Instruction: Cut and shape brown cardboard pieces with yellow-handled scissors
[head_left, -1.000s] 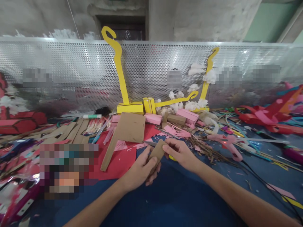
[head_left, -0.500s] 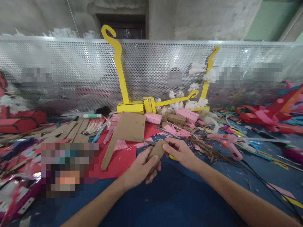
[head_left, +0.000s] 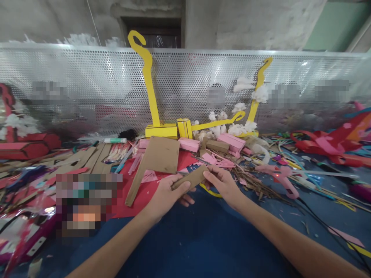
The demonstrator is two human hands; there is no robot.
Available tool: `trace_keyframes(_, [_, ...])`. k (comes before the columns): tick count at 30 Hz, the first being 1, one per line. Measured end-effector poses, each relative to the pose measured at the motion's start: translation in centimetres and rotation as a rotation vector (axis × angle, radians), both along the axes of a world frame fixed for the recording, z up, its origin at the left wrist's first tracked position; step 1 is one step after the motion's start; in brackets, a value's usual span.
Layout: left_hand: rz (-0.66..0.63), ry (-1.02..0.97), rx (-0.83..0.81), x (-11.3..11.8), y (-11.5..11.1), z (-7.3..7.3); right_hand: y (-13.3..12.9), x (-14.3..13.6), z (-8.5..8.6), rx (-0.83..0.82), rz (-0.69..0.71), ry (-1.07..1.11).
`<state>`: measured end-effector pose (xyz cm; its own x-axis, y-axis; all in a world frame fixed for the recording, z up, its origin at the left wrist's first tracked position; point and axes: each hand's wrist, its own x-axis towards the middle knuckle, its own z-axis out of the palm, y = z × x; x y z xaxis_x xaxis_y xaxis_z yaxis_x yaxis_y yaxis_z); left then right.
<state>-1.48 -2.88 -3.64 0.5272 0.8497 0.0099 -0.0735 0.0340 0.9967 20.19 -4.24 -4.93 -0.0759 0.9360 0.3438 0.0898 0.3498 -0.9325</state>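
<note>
A small brown cardboard piece (head_left: pixel 193 178) is held between both hands above the blue table. My left hand (head_left: pixel 171 195) grips its left end, thumb on top and fingers underneath. At the right end, my right hand (head_left: pixel 222 183) pinches it between thumb and fingers. Just below the piece, a yellow ring-shaped handle (head_left: pixel 211 192) shows in part. Behind my left hand lie a larger cardboard sheet (head_left: pixel 164 154) and a narrow cardboard strip (head_left: pixel 136 185) on red paper (head_left: pixel 130 204).
A pink glue gun (head_left: pixel 282 177) with a black cord lies to the right. Yellow hook-shaped pieces on boxes (head_left: pixel 160 131) stand before a perforated metal panel (head_left: pixel 185 81). Pink boxes (head_left: pixel 232 142), scraps and sticks cover the table's back; a purple object (head_left: pixel 34 235) sits left.
The cardboard piece has turned from a steep slant to a flatter one, showing more of its length. My left hand has shifted slightly left and up. More of the yellow handle shows.
</note>
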Motion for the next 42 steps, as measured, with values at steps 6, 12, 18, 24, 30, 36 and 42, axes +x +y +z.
trace_keyframes(6, [-0.034, -0.016, -0.017, -0.2, 0.1, -0.1, -0.1, 0.0, 0.2, -0.012, 0.017, 0.017])
trace_keyframes(12, [-0.045, -0.027, -0.049, -0.3, 0.1, -0.2, -0.3, -0.1, 0.4, -0.024, 0.02, 0.014])
trace_keyframes(18, [-0.029, -0.003, -0.023, -0.3, 0.1, 0.1, -0.5, -0.1, 0.8, -0.032, 0.022, -0.034])
trace_keyframes(24, [0.113, -0.07, 0.012, -0.2, 0.3, 0.4, -0.5, -0.2, 0.9, 0.022, -0.018, -0.068])
trace_keyframes(30, [0.204, -0.08, 0.119, -0.3, 0.7, 0.2, -0.8, -0.2, 0.8, 0.039, -0.02, -0.097])
trace_keyframes(36, [0.21, 0.01, 0.252, -0.4, 0.4, 0.6, -1.2, -0.3, 0.8, 0.07, -0.036, -0.19])
trace_keyframes(42, [0.181, 0.033, 0.301, -0.5, 0.2, 0.9, -1.4, -0.3, 1.2, 0.117, -0.071, -0.298])
